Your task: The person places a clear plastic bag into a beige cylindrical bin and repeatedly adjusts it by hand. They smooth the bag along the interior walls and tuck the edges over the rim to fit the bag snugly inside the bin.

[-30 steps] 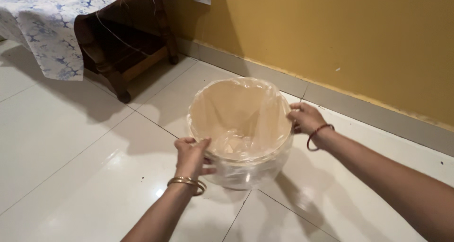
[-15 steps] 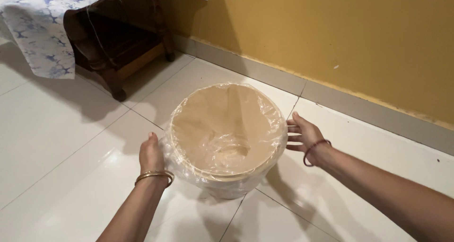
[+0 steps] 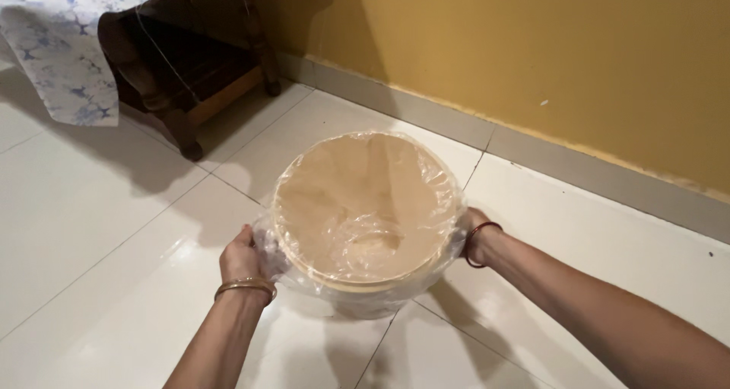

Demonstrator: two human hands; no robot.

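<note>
Both hands, left hand and right hand, press flat against a round beige plastic bin lined with a clear plastic bag, nothing visible inside.

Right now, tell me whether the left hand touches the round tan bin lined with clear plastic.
Touching. The head view shows the left hand pressed flat against the side of the round tan bin, on its clear plastic liner, with no gap between them.

Both hands are gripping a tan bin lined with a clear plastic bag: left hand and right hand pressing opposite sides above the white tiled floor.
</note>
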